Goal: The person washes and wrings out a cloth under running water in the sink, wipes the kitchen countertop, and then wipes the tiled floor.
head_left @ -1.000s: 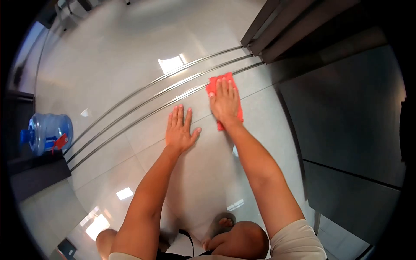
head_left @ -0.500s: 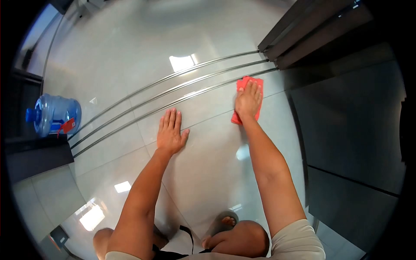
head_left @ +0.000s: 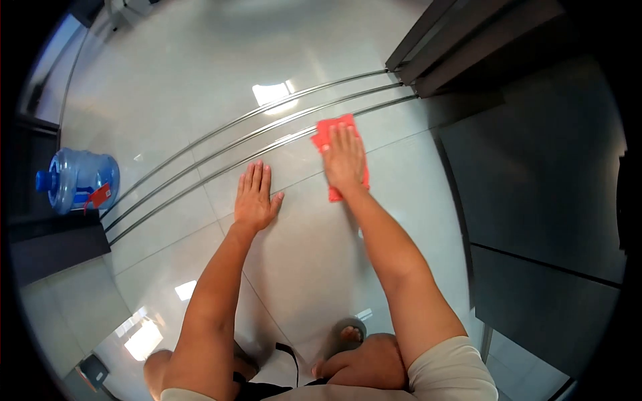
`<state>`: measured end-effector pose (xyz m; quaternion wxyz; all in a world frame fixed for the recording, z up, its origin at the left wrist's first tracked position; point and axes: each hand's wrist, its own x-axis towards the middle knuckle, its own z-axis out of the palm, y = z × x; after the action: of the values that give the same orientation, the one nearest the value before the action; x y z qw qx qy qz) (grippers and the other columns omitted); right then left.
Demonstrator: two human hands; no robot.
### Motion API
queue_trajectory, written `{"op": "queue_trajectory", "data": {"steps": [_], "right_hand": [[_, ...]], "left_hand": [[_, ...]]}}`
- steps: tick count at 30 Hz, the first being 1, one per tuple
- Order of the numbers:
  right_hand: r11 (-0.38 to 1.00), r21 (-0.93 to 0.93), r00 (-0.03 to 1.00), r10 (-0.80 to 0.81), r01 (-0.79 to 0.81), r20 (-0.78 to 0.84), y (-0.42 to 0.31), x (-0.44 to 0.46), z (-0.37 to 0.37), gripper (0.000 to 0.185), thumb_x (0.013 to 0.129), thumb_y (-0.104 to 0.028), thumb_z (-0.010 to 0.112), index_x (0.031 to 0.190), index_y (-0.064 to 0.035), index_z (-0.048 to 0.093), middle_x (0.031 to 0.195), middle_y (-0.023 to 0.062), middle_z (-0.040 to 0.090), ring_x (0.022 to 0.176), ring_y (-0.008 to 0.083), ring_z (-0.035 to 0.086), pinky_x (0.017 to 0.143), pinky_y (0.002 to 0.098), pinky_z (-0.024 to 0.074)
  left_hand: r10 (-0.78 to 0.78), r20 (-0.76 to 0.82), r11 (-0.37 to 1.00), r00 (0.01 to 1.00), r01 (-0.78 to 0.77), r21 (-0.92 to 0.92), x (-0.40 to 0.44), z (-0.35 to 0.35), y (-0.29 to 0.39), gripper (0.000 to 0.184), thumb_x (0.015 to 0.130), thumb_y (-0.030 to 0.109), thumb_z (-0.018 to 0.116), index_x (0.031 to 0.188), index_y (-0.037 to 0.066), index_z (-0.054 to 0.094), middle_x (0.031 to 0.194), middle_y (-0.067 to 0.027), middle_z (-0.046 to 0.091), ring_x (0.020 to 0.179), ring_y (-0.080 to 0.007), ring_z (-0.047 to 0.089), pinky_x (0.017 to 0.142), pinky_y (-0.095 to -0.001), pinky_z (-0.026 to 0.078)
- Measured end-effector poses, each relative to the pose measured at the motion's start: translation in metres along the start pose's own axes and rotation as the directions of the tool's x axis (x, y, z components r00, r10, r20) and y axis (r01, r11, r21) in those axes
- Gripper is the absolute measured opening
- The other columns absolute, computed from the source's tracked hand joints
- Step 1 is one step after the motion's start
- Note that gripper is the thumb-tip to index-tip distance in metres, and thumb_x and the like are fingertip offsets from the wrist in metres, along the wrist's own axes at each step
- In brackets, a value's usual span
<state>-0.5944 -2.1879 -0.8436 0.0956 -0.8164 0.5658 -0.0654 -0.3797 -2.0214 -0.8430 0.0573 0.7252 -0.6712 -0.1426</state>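
Note:
My right hand (head_left: pixel 344 158) lies flat, fingers stretched out, on top of a red cloth (head_left: pixel 326 128). Palm and fingers press the cloth against the glossy tiled floor (head_left: pixel 301 234), and its far edge reaches the nearest metal floor rail (head_left: pixel 289 139). To the left, my left hand (head_left: pixel 255 199) rests palm down on the tiles with its fingers extended and thumb apart. Nothing is in it, and its fingertips are just short of that same rail.
Three curved metal rails cross the floor ahead, ending at dark sliding door panels (head_left: pixel 461 40) on the right. A blue water jug (head_left: pixel 83 175) with a red tag lies on its side at the left. Dark cabinet fronts (head_left: pixel 535 187) stand along the right.
My right hand has slid left with the red cloth under it, closer to my left hand. The left hand stays planted on the floor; the view has shifted slightly.

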Motion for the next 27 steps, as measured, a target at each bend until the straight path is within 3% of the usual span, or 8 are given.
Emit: {"op": "queue_trajectory", "data": {"steps": [6,12,15,20,22,24,25,27], "right_hand": [[0.993,-0.078,0.988,0.075,-0.086,-0.134,0.037,-0.01,0.0,0.061,0.109,-0.037,0.045,0.163,-0.0101,0.037,0.17,0.0131,0.035,0.158,0.034,0.028,0.129,0.0504,0.0192],[0.964,0.014,0.964,-0.265,0.265,-0.028,-0.043,-0.077,0.014,0.06,0.11,-0.038,0.044,0.164,-0.0126,0.037,0.171,0.0104,0.033,0.159,0.0321,0.026,0.13,0.0497,0.0181],[0.97,-0.045,0.968,-0.233,0.238,0.095,-0.013,-0.068,0.006,0.06,0.11,-0.036,0.044,0.164,-0.0112,0.037,0.171,0.01,0.034,0.159,0.0312,0.026,0.13,0.0488,0.018],[0.975,-0.031,0.966,0.213,-0.22,-0.148,0.063,-0.044,-0.004,0.055,0.111,-0.033,0.043,0.162,-0.0112,0.041,0.17,0.0127,0.034,0.159,0.031,0.026,0.13,0.0478,0.0186],[0.973,-0.028,0.956,0.22,-0.229,-0.194,0.054,-0.047,-0.003,0.055,0.109,-0.031,0.045,0.16,-0.0098,0.043,0.168,0.0131,0.038,0.158,0.032,0.029,0.129,0.0481,0.0206],[0.989,-0.141,0.992,0.016,-0.034,-0.127,0.036,-0.064,-0.002,0.055,0.107,-0.029,0.05,0.157,-0.0082,0.047,0.165,0.0134,0.043,0.155,0.0338,0.034,0.128,0.0492,0.0241],[0.99,-0.072,0.983,-0.129,0.121,-0.129,0.025,-0.075,0.003,0.054,0.104,-0.028,0.054,0.155,-0.0068,0.05,0.161,0.0137,0.048,0.151,0.0354,0.039,0.127,0.0504,0.0272],[0.982,0.022,0.981,-0.186,0.187,-0.051,-0.012,-0.104,0.01,0.056,0.104,-0.029,0.054,0.156,-0.0087,0.048,0.163,0.012,0.045,0.153,0.0343,0.036,0.128,0.0501,0.0254]], "left_hand": [[-0.037,0.029,0.997,0.999,0.035,0.065,0.0,-0.001,0.004,0.079,0.108,0.053,0.04,0.168,0.005,0.021,0.177,-0.0144,0.014,0.164,-0.0331,0.007,0.132,-0.0492,0.009],[-0.032,0.044,0.998,0.999,0.03,0.052,0.003,-0.001,0.003,0.081,0.107,0.053,0.042,0.168,0.004,0.02,0.177,-0.0154,0.013,0.164,-0.0353,0.007,0.131,-0.0506,0.009],[-0.017,0.1,0.999,0.995,0.014,0.036,0.001,-0.004,-0.002,0.082,0.107,0.052,0.043,0.168,0.004,0.019,0.177,-0.016,0.013,0.163,-0.0361,0.007,0.131,-0.051,0.009],[-0.025,0.21,0.999,0.977,0.016,0.041,0.004,-0.017,-0.002,0.083,0.107,0.051,0.044,0.169,0.005,0.014,0.177,-0.0166,0.007,0.164,-0.0365,0.003,0.132,-0.0513,0.008],[-0.032,0.191,0.999,0.981,0.024,0.046,0.004,-0.014,0.0,0.084,0.107,0.051,0.044,0.169,0.005,0.012,0.178,-0.0161,0.004,0.164,-0.0361,0.001,0.132,-0.0511,0.006],[-0.052,0.208,0.997,0.977,0.04,0.058,0.003,-0.013,0.002,0.084,0.107,0.051,0.043,0.169,0.005,0.01,0.178,-0.0157,0.003,0.164,-0.0357,-0.001,0.132,-0.0508,0.004],[-0.068,0.228,0.996,0.971,0.054,0.07,0.005,-0.016,0.005,0.084,0.107,0.052,0.042,0.169,0.005,0.01,0.178,-0.0156,0.002,0.164,-0.0355,-0.002,0.132,-0.0506,0.004],[-0.083,0.245,0.995,0.966,0.065,0.081,0.006,-0.016,0.009,0.084,0.107,0.052,0.042,0.17,0.005,0.01,0.178,-0.0154,0.002,0.164,-0.0352,-0.002,0.132,-0.0504,0.003]]}}
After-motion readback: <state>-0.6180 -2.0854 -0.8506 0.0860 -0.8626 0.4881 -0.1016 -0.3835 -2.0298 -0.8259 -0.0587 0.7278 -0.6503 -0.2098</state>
